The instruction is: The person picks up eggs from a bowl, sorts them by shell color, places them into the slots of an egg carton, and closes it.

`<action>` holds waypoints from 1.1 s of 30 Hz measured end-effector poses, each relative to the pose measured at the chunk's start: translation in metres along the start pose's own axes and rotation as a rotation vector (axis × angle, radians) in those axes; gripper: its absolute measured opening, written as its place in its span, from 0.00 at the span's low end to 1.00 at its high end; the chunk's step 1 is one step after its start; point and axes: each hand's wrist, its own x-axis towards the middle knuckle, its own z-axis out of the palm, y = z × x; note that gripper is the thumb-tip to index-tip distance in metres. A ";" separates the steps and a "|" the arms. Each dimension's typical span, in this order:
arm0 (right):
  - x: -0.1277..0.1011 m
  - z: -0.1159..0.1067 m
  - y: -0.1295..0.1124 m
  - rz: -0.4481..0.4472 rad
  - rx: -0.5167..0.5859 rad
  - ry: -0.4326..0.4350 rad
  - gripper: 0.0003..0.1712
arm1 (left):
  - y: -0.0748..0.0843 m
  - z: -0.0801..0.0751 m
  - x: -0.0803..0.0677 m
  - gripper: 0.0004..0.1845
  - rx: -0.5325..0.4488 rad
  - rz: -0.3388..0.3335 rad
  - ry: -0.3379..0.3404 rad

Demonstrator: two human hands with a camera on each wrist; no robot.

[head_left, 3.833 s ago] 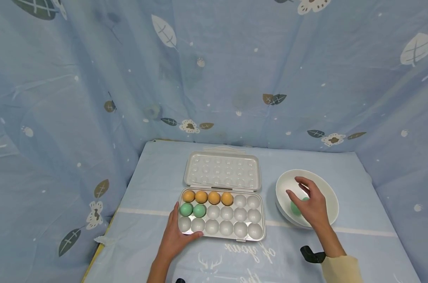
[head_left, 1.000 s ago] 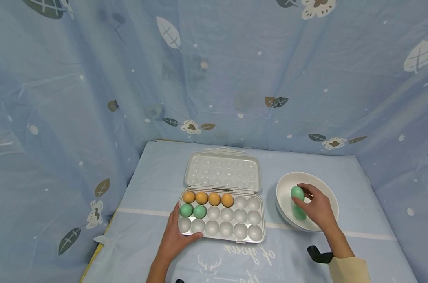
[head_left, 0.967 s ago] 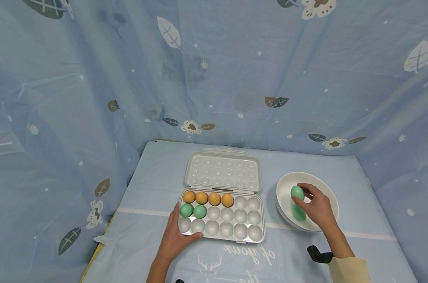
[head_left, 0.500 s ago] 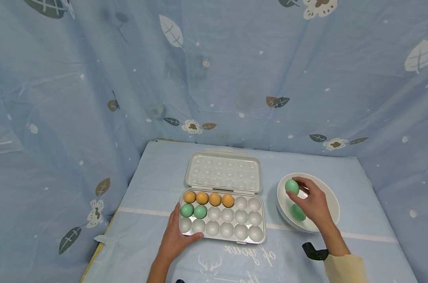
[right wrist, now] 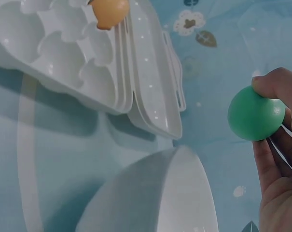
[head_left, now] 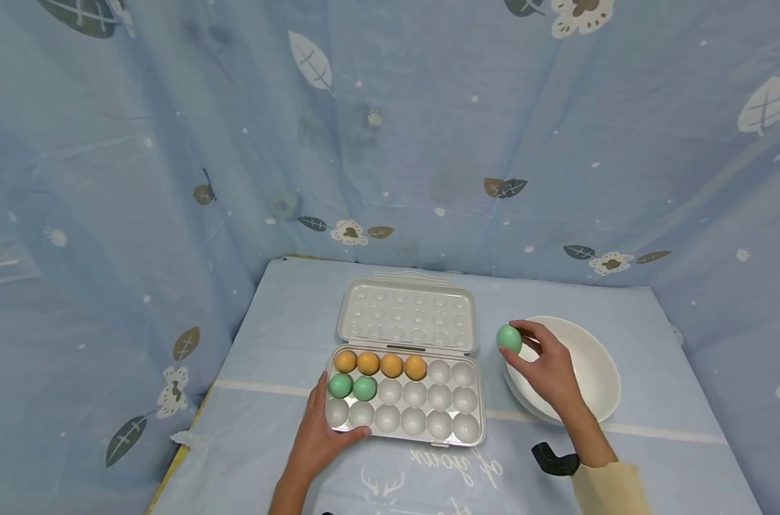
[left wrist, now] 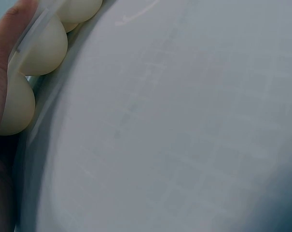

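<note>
My right hand point(head_left: 551, 368) pinches a green egg point(head_left: 509, 339) between thumb and fingertips, above the left rim of a white bowl point(head_left: 599, 368). The right wrist view shows the same egg point(right wrist: 256, 114) held at the fingertips. An egg carton point(head_left: 438, 395) lies open left of the bowl, its lid point(head_left: 408, 315) folded back. Several orange eggs point(head_left: 368, 363) sit in its back row and two green eggs point(head_left: 364, 388) in the middle row's left cups. My left hand point(head_left: 322, 433) grips the carton's front left corner, thumb along the front edge. The right hand covers part of the bowl's inside.
A pale blue cloth point(head_left: 267, 322) with a white stripe covers the table. Blue patterned curtains point(head_left: 396, 143) hang behind and at both sides. A black curved piece point(head_left: 554, 460) sits at the right wrist.
The right hand reached into the bowl, took hold of a green egg, lifted it and moved left to the rim. Another green egg seen in the bowl earlier is now hidden. The left hand stays put.
</note>
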 end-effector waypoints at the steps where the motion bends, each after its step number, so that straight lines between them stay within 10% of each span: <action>1: 0.000 0.002 -0.002 -0.003 0.007 -0.001 0.30 | 0.000 0.000 0.000 0.80 -0.001 0.001 0.002; 33: 0.004 0.062 -0.071 -0.133 0.203 -0.082 0.29 | 0.001 0.000 0.000 0.79 0.006 0.022 0.021</action>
